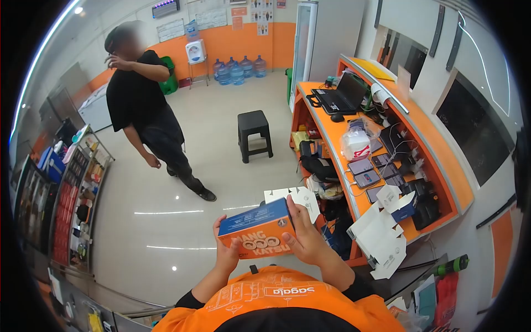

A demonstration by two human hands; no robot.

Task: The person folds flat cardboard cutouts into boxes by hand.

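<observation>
An orange and blue cardboard box (pixel 264 248) is held up in front of my orange shirt, its printed orange side towards me and its blue side facing up. My left hand (pixel 225 249) grips the box's left end, with the thumb on the orange face. Around the right end wraps my right hand (pixel 305 235), its thumb pressed on the same face. Just beyond the box lies a white cut cardboard sheet (pixel 301 200), partly hidden behind my right hand. What is inside the box cannot be seen.
An orange counter (pixel 326 119) on the right carries a laptop (pixel 345 91), several phones (pixel 366 178) and unfolded white cartons (pixel 368 229). A black stool (pixel 253 133) stands ahead. A person in black (pixel 146 99) is at the left, near a stocked shelf rack (pixel 80 188).
</observation>
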